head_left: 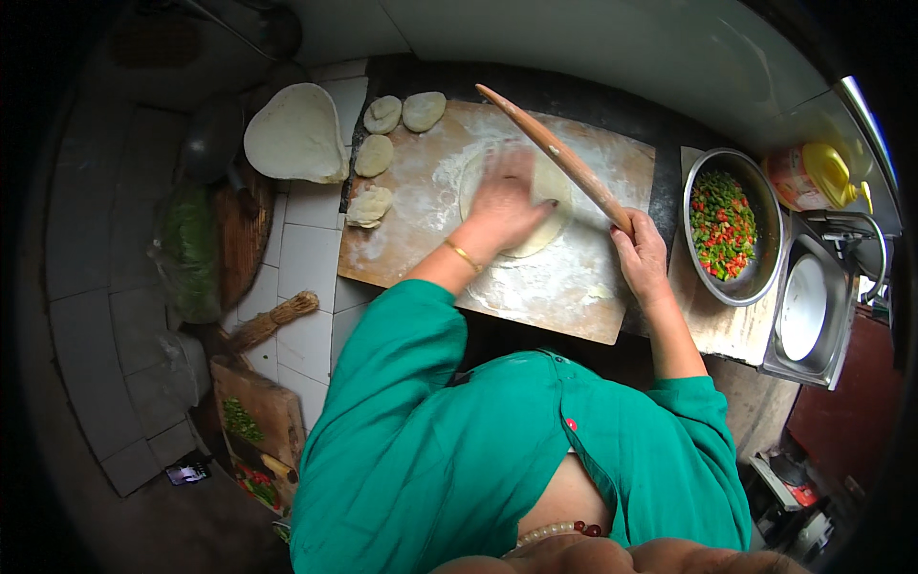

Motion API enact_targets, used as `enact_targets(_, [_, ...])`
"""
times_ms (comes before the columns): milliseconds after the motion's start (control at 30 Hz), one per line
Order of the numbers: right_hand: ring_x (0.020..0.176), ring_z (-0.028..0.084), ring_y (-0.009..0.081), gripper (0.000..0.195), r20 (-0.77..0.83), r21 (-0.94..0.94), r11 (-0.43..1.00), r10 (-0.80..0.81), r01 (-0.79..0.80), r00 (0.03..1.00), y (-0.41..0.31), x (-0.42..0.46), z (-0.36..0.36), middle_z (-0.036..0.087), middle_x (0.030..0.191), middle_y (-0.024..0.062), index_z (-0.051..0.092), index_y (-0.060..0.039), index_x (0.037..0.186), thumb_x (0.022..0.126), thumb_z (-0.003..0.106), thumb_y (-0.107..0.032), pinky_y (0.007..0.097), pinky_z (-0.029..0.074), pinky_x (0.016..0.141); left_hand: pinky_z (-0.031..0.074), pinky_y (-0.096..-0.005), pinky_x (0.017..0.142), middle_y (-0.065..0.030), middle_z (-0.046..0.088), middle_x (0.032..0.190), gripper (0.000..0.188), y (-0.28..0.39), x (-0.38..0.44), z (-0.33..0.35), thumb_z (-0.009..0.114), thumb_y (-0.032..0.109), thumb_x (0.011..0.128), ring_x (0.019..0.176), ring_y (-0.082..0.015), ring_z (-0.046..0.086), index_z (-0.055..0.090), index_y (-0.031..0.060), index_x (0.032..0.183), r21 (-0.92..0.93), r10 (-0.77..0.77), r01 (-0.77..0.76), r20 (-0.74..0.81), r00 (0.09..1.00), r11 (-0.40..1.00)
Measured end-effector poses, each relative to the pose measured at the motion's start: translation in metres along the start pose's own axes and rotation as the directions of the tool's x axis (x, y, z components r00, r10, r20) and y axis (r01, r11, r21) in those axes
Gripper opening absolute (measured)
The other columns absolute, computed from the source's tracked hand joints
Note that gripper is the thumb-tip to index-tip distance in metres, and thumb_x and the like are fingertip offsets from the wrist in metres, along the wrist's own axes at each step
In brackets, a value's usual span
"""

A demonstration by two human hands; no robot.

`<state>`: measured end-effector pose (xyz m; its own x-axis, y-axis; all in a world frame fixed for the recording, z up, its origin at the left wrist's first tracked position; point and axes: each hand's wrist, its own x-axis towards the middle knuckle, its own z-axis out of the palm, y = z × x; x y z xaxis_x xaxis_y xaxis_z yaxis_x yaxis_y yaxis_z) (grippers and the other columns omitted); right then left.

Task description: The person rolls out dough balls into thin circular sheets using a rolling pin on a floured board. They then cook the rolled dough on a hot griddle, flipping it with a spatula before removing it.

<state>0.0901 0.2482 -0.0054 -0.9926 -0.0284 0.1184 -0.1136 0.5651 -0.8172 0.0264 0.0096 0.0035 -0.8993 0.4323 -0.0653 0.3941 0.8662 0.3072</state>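
My left hand [505,204], blurred and dusted with flour, lies palm down over a round, flat sheet of dough [532,242]. Its thumb is spread from the fingers, and nothing is gripped. My right hand [640,255] grips the lower end of a tapered wooden rolling pin [556,149], which slants up and left above the dough. Under the dough is a floured wooden board [401,247]. Along the board's left side lie several smaller dough pieces, among them a flattened one [424,111], a round one [374,156] and a folded one [369,207].
At right stand a steel bowl [771,251] of chopped green and red peppers [723,226], a yellow-capped oil jug [810,176] and a sink [835,344]. To the left are a large pale dough sheet [295,136], a straw brush [276,319] and a cutting board [276,398] with chopped greens.
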Motion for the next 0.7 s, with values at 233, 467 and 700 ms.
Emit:
enact_targets(233, [0.089,0.061,0.0296,0.023,0.017,0.015,1.0,0.01,-0.011,1.0,0.003,0.001,-0.002,0.061,0.096,0.0143,0.059,-0.0045,0.108,0.087,0.062,-0.01,0.0363,0.048,0.081,0.016,-0.0492,0.12,-0.0278,0.026,0.154,0.084,0.011,-0.063,0.014,0.056,0.045,0.089,0.146,-0.038,0.022,0.025,-0.0077,0.147,-0.078,0.284,-0.275,0.152,0.947,0.958])
enact_targets(467, [0.088,0.061,0.0299,0.023,0.02,-0.001,1.0,0.01,-0.01,1.0,0.003,0.002,-0.001,0.06,0.095,0.0149,0.059,-0.0045,0.108,0.087,0.062,-0.012,0.0364,0.048,0.08,0.02,-0.0476,0.119,-0.026,0.027,0.154,0.081,-0.039,-0.024,0.004,0.061,0.039,0.087,0.144,-0.0394,0.025,0.029,-0.0044,0.147,0.109,-0.038,0.049,-0.103,0.994,0.993])
enact_targets(700, [0.088,0.061,0.0301,0.024,0.026,-0.013,0.999,0.03,-0.029,0.999,0.006,0.003,-0.001,0.061,0.095,0.0149,0.059,-0.0047,0.109,0.086,0.062,-0.012,0.0367,0.048,0.08,0.045,-0.0436,0.099,-0.0256,0.06,0.12,0.051,-0.051,0.006,-0.016,0.067,0.016,0.08,0.114,-0.0403,0.056,0.054,-0.0046,0.125,-0.294,-0.345,0.302,-0.107,0.933,0.907])
